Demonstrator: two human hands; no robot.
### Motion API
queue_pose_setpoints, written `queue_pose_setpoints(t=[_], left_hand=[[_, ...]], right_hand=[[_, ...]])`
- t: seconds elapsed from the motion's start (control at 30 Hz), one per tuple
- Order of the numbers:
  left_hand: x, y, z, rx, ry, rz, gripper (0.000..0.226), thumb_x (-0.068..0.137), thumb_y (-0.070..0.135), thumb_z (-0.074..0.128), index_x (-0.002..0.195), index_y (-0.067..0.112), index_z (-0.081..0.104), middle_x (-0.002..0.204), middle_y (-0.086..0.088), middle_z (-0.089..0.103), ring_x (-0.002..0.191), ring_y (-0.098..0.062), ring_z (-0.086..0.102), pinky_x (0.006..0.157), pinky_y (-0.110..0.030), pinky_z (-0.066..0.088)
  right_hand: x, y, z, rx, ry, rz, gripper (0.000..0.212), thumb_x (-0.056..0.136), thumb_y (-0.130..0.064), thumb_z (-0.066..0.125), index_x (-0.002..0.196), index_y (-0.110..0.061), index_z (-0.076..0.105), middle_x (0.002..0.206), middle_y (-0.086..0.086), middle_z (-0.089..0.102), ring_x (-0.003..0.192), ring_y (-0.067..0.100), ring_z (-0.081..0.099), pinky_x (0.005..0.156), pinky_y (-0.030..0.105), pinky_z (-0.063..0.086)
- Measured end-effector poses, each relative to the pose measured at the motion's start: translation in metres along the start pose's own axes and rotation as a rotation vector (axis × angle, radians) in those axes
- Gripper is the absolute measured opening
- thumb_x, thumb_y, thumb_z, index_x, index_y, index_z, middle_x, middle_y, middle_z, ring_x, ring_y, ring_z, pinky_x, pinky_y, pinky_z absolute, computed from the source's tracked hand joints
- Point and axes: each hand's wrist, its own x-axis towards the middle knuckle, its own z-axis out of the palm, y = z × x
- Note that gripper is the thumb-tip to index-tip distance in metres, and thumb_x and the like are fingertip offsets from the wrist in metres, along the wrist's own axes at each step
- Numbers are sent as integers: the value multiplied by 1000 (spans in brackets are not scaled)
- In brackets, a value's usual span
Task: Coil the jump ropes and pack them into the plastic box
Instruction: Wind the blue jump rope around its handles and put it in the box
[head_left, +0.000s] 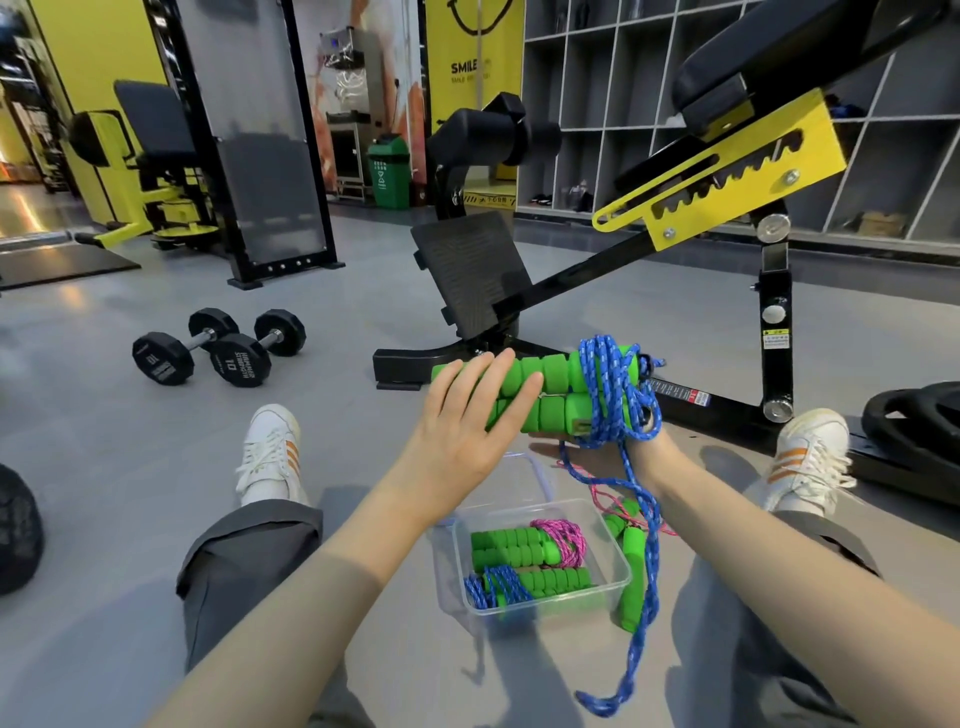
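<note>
Floor: smooth grey gym floor (363, 291), and the person sits right on it, legs spread in grey trousers, a white sneaker (270, 452) out on each side.
Room: yellow walls, grey cubby shelving (597, 104) at the back right, a green bin (388, 171) far off by the wall.
Straight ahead: a black and yellow adjustable bench (727, 171), its base bar running just behind the raised hands.
Left side: two black hex dumbbells (218, 348) lie together, well apart from the legs.
Right edge: black weight plates (914, 421) stacked beyond the right shoe.
Plastic box (618, 566): clear, on the floor between the legs, below the hands.
In the box: two coiled ropes already packed, a pink-corded bundle (566, 540) behind, a blue-corded bundle (498, 584) in front.
Beside the box: a loose green handle (635, 561) touching its right wall, thin pink cord (597, 488) trailing behind it.
In hand: two green foam handles (550, 389) side by side, held up above the box.
Blue rope (618, 384): wound round the handles' right end, a long tail dropping past the right wrist to the floor.
Left hand (462, 436): flat on top of the handles, fingers straight, pressing.
Right hand (587, 457): palm up beneath the handles, carrying them; the rope hides its fingers, so I cannot tell whether they curl.
</note>
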Motion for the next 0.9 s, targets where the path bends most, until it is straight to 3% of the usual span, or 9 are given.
queue_pose_setpoints(t=[0.1, 0.2, 0.27, 0.33, 0.43, 0.53, 0.63, 0.8, 0.9], left_hand=[[0, 3, 0, 50, -8, 6, 39, 95, -4, 46, 132, 6, 46, 128, -23, 45, 115, -35, 49, 98, -47, 41], [-4, -2, 2, 44, -9, -40, 35, 96, -4, 43, 129, 7, 50, 126, -22, 47, 113, -35, 51, 96, -47, 42], [-5, -7, 2, 78, -21, -49, 36, 95, -5, 43, 128, 6, 51, 125, -22, 48, 111, -35, 52, 95, -48, 43], [-6, -11, 2, 100, -36, -46, 37, 94, -6, 43, 128, 5, 51, 125, -23, 48, 111, -36, 52, 94, -48, 42], [-7, -14, 0, 100, -33, -63, 39, 93, -7, 43, 129, 5, 49, 126, -24, 47, 111, -37, 50, 94, -49, 41], [-5, -15, 0, 100, -34, -78, 39, 94, -7, 41, 130, 4, 47, 126, -24, 46, 112, -37, 49, 95, -49, 40], [-4, -13, 1, 98, -15, -87, 38, 94, -8, 43, 129, 5, 48, 124, -23, 47, 111, -37, 49, 94, -49, 40], [-7, -9, 4, 82, -15, -90, 41, 91, -10, 47, 129, 5, 48, 122, -22, 47, 111, -40, 51, 94, -53, 43], [-11, -9, 5, 94, -52, -87, 43, 90, -10, 45, 129, 5, 48, 122, -22, 48, 109, -40, 55, 92, -55, 45]], right_hand=[[-9, 6, 2, 15, 19, 19, 35, 61, -37, 70, 74, -5, 75, 76, 15, 69, 69, 27, 69, 62, 37, 58], [-10, 14, -10, 120, 73, 189, 64, 82, -66, 45, 86, -8, 72, 87, 18, 66, 72, 36, 66, 74, 51, 57], [-11, 15, -17, 174, 38, 237, 76, 79, -76, 38, 94, -8, 70, 91, 19, 66, 59, 32, 65, 65, 45, 59], [-16, 15, -18, 224, -63, 241, 79, 65, -78, 55, 101, -9, 69, 102, 18, 66, 55, 26, 65, 59, 39, 59], [-23, 14, -15, 244, -158, 227, 72, 42, -55, 88, 97, -11, 72, 108, 16, 67, 50, 20, 64, 53, 33, 58], [-26, 16, -16, 200, -94, 223, 52, 35, -21, 97, 82, -13, 75, 94, 12, 71, 40, 13, 53, 43, 27, 54], [-26, 16, -13, -29, -19, 251, 11, 71, -12, 74, 78, -20, 73, 77, 5, 66, 37, 9, 46, 40, 22, 50], [-22, 21, -8, -355, -33, 338, 22, 96, -8, 46, 115, -12, 57, 72, 9, 57, 33, 10, 36, 46, 27, 53], [-24, 21, 1, -495, 14, 384, 22, 98, -6, 43, 117, -8, 51, 70, 12, 57, 29, 9, 30, 40, 23, 49]])
